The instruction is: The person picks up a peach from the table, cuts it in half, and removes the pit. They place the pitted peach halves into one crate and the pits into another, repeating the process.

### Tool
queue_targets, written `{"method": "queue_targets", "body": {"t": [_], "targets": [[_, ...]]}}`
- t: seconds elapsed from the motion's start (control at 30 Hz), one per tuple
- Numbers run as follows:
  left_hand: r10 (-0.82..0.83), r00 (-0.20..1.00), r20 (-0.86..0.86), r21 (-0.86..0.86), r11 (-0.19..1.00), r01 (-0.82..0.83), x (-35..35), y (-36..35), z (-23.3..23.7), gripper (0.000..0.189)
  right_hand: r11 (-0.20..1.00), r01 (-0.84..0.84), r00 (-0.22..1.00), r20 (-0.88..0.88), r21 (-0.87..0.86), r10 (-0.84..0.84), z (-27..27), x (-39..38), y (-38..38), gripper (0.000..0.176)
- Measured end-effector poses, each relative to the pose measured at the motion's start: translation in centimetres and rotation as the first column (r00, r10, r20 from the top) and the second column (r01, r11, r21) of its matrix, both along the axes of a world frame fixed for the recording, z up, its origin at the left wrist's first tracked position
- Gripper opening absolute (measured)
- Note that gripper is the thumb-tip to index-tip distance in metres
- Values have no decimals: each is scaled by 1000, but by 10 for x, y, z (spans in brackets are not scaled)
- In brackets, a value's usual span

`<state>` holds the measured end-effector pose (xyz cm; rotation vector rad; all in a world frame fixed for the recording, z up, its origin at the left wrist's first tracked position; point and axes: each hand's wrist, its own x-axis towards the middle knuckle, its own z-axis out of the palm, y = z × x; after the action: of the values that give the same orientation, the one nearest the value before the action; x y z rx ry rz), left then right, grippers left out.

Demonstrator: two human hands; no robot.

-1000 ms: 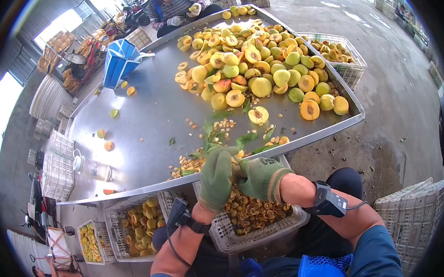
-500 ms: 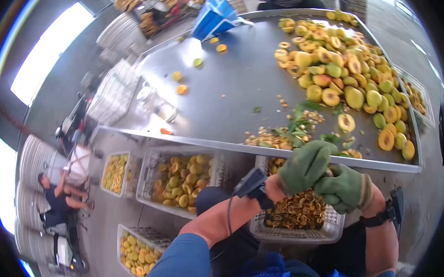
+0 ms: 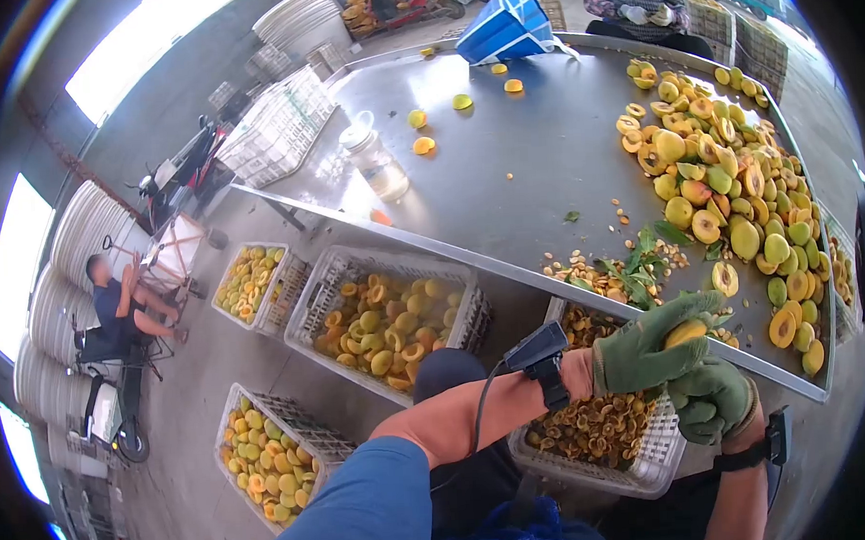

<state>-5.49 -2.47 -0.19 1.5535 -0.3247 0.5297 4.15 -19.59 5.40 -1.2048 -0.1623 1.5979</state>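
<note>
My left hand [image 3: 648,349], in a green work glove, pinches a yellow apricot [image 3: 684,333] between thumb and fingers near the table's front edge. Just below and to the right, my right hand [image 3: 713,400] wears a matching glove and has its fingers curled closed. Whatever it may hold is hidden by the glove. Both hands are close together, over a crate [image 3: 653,458] filled with brown pits or shrivelled pieces. Beyond them on the metal table [image 3: 486,161] lie small pale pits [image 3: 587,275], green leaves [image 3: 642,266] and a halved apricot [image 3: 724,278].
A large heap of whole and halved apricots [image 3: 738,189] covers the table's right side. A blue bag [image 3: 504,26] and a clear jar [image 3: 375,161] stand on it. Fruit crates [image 3: 391,320] are on the floor at left. One person [image 3: 125,298] sits at left, another [image 3: 638,10] across the table.
The view has swung, so the table sits further right. My hands have parted slightly, and a yellow apricot now shows in my left hand.
</note>
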Motion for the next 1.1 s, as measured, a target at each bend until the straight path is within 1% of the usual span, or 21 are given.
{"method": "queue_targets", "body": {"t": [0.03,0.07,0.17,0.27,0.3,0.4,0.5,0.6,0.63,0.7,0.73,0.8,0.83,0.87,0.9,0.93,0.97,1.0,1.03,1.07,1.1], "targets": [[31,999,15,-16,999,-31,-5,-4,0,41,995,0,988,-153,102,16,-9,5,-6,14],[60,998,31,-30,998,-59,-8,-5,1,41,994,16,989,-148,108,0,-14,3,-11,14],[-55,978,-201,-5,998,55,-19,-1,10,38,988,33,987,-158,148,-9,-13,-9,-14,15],[-27,1000,11,184,983,24,-18,0,5,35,974,4,978,-204,225,43,-9,-22,-19,18],[-38,999,-20,175,984,41,-21,-3,12,33,948,-80,928,-324,308,184,-14,-21,-20,22],[-166,973,-160,32,984,173,-34,-8,32,33,951,-17,970,-225,310,91,-13,-36,-30,28],[-176,981,-83,74,980,182,-41,-15,31,33,946,6,970,-232,325,74,-25,-47,-42,34],[-176,982,-72,4,984,177,-57,-29,40,27,807,82,899,-392,584,193,-42,-66,-45,34],[-200,974,-111,-93,977,190,-60,-33,39,28,814,61,890,-400,578,217,-41,-68,-46,40],[-264,947,-184,-283,937,206,-63,-37,26,30,837,21,907,-363,546,214,-39,-75,-42,41],[-180,977,-115,-237,960,149,-66,-36,14,32,852,18,918,-347,522,194,-38,-79,-42,42],[-233,971,-46,-252,944,215,-68,-30,3,35,935,148,953,-299,324,-48,-43,-95,-46,42],[-356,914,-193,-393,882,260,-74,-25,1,36,810,11,871,-404,586,280,-67,-84,-43,28],[-307,931,-195,-276,929,248,-86,-28,24,43,831,-8,871,-404,556,279,-59,-91,-40,31],[-158,963,-220,-111,984,137,-94,-28,29,49,801,-39,842,-412,597,348,-56,-93,-34,32],[-176,951,-254,-154,978,140,-98,-26,28,52,762,-80,800,-414,642,433,-52,-94,-30,33],[-256,910,-326,-303,940,156,-97,-23,19,56,776,-102,858,-340,622,385,-45,-98,-28,35],[-284,903,-322,-427,895,129,-97,-25,14,58,787,-135,899,-258,602,352,-40,-99,-27,36],[-294,902,-316,-532,842,88,-100,-24,12,59,780,-113,913,-245,616,326,-39,-96,-26,40],[-299,903,-308,-630,776,42,-105,-17,10,61,758,-73,899,-286,648,332,-35,-94,-22,44],[-262,889,-375,-598,801,-16,-109,-7,8,65,736,-30,880,-331,677,340,-33,-88,-21,48]]}}
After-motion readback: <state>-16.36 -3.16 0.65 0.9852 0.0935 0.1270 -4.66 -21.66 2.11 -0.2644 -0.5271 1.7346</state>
